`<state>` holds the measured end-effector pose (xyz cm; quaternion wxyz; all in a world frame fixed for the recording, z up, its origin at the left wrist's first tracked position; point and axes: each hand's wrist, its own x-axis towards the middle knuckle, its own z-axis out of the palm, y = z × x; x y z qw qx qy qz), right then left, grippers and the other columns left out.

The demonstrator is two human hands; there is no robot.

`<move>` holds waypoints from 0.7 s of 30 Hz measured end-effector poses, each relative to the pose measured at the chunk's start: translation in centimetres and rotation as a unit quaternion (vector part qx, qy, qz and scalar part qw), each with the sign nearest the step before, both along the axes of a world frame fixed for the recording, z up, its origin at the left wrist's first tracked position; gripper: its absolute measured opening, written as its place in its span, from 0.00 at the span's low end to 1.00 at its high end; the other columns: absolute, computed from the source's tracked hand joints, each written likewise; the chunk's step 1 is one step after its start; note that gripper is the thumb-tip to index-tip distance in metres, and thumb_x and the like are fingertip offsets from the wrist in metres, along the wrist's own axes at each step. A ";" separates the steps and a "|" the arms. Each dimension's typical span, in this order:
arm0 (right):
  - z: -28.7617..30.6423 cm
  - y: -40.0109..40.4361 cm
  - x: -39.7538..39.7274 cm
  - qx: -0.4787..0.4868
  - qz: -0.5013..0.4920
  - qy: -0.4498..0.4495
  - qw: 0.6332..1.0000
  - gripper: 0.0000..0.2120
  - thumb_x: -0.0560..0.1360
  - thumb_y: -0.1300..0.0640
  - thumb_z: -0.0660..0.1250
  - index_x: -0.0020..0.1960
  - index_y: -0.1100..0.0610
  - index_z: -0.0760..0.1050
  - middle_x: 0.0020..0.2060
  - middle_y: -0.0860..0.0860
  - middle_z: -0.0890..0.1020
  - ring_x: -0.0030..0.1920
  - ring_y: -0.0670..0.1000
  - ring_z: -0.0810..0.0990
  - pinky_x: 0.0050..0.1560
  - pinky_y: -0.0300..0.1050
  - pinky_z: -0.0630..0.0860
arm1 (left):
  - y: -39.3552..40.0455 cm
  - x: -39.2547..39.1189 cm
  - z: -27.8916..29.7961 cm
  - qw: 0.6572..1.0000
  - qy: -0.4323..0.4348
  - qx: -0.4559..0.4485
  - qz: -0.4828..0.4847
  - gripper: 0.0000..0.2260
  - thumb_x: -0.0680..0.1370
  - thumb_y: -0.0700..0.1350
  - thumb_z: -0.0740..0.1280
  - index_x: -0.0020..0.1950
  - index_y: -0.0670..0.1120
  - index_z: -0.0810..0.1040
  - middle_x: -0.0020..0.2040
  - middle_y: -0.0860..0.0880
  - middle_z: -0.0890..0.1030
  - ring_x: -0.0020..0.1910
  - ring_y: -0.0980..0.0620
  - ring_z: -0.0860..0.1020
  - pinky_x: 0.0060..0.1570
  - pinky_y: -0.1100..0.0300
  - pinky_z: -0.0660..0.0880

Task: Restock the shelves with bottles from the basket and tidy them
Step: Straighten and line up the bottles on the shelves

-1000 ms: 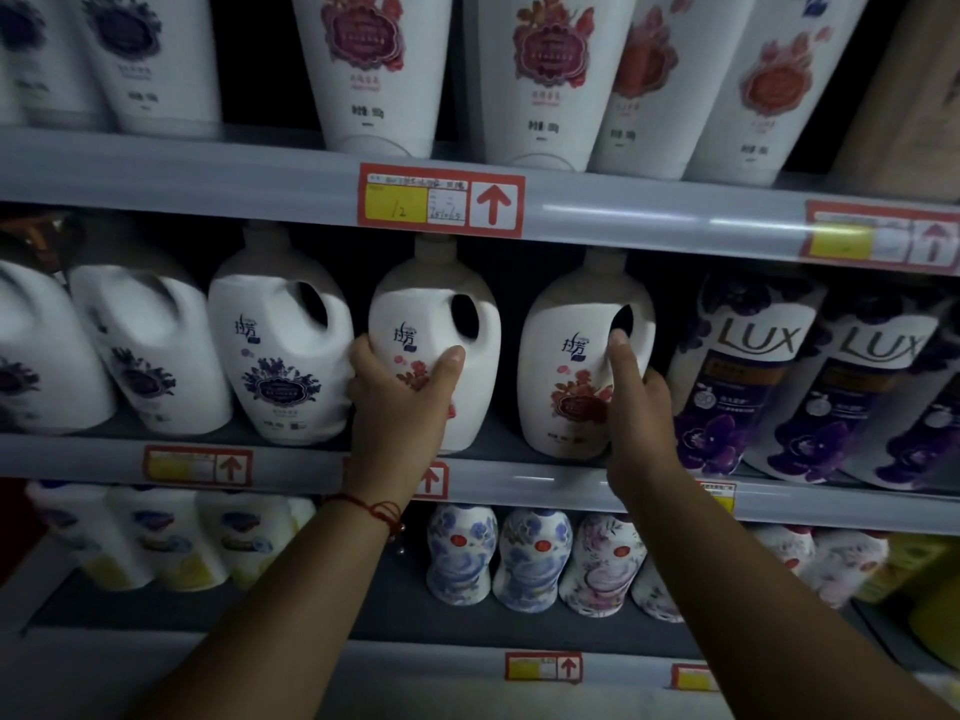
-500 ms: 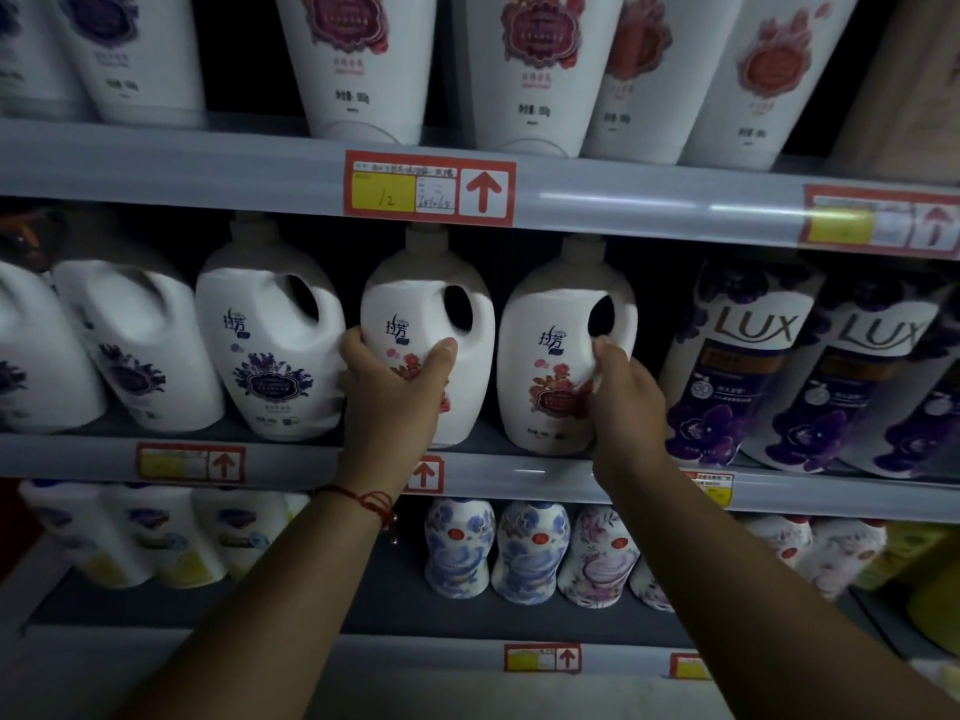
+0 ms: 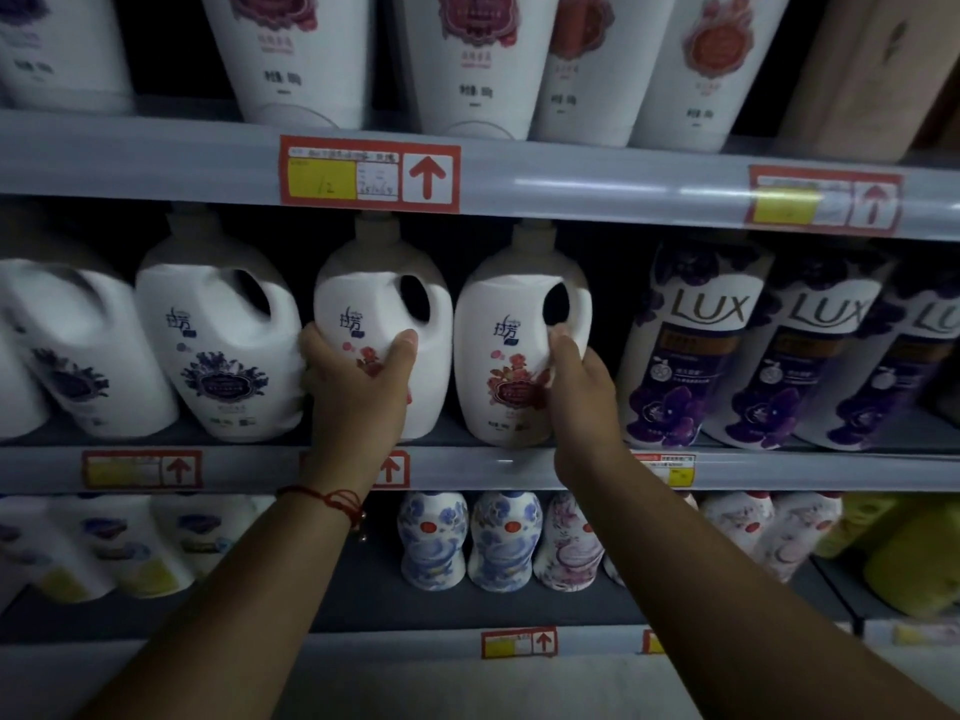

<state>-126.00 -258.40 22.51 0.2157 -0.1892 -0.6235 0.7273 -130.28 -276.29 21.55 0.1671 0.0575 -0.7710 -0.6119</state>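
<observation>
On the middle shelf (image 3: 519,467) stand white handled jugs in a row. My left hand (image 3: 358,387) grips the lower front of the middle jug with a red flower label (image 3: 382,304), thumb on its right side. My right hand (image 3: 579,387) holds the jug to its right (image 3: 511,335), also red-flowered, with fingers curled round the base of its handle. Both jugs stand upright at the shelf's front edge. A jug with a purple flower label (image 3: 218,345) stands just left of my left hand. The basket is not in view.
Purple LUX bottles (image 3: 691,345) fill the middle shelf to the right. White pouches (image 3: 467,59) stand on the top shelf. The lower shelf holds small blue-and-white patterned bottles (image 3: 467,537) and yellow packs (image 3: 909,558) at the right. Price tags (image 3: 369,174) line the shelf edges.
My right hand has slid down from the handle hole to the handle's base. Both red-flowered jugs have shifted slightly left. My left hand keeps its grip.
</observation>
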 end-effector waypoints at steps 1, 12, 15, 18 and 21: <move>0.1 0.0 0.1 0.004 0.010 -0.005 1.000 0.18 0.81 0.40 0.63 0.61 0.51 0.81 0.51 0.50 0.87 0.52 0.50 0.86 0.55 0.52 0.83 | 0.1 0.0 0.1 1.000 -0.004 0.000 0.005 0.43 0.70 0.65 0.69 0.78 0.54 0.53 0.71 0.44 0.71 0.61 0.44 0.77 0.55 0.50 0.77; 2.1 7.6 7.5 0.060 0.114 -0.124 0.984 0.12 0.82 0.44 0.65 0.49 0.52 0.80 0.51 0.52 0.85 0.51 0.51 0.81 0.57 0.50 0.76 | 5.1 10.8 0.5 0.999 -0.006 -0.001 -0.051 0.18 0.76 0.50 0.71 0.63 0.58 0.69 0.55 0.50 0.79 0.51 0.49 0.78 0.45 0.57 0.74; 2.8 11.1 11.7 -0.002 0.093 -0.136 0.986 0.12 0.81 0.49 0.67 0.59 0.56 0.80 0.55 0.55 0.86 0.56 0.55 0.83 0.63 0.54 0.77 | 9.7 13.5 1.7 0.978 -0.073 -0.031 -0.193 0.12 0.79 0.48 0.70 0.58 0.60 0.73 0.52 0.55 0.80 0.51 0.50 0.80 0.51 0.50 0.77; 3.0 14.9 16.7 -0.018 0.044 -0.166 0.985 0.12 0.81 0.52 0.67 0.60 0.57 0.80 0.55 0.57 0.85 0.52 0.55 0.83 0.63 0.53 0.77 | 14.4 15.6 3.1 0.938 -0.123 -0.046 -0.320 0.11 0.79 0.50 0.70 0.60 0.57 0.75 0.51 0.54 0.82 0.47 0.52 0.81 0.49 0.51 0.78; 3.4 18.8 21.3 -0.019 -0.026 -0.185 0.982 0.11 0.80 0.53 0.68 0.60 0.58 0.80 0.53 0.57 0.86 0.52 0.55 0.84 0.57 0.52 0.78 | 18.4 18.4 4.0 0.909 -0.137 -0.074 -0.387 0.10 0.79 0.50 0.69 0.61 0.56 0.76 0.50 0.53 0.83 0.40 0.54 0.80 0.40 0.58 0.74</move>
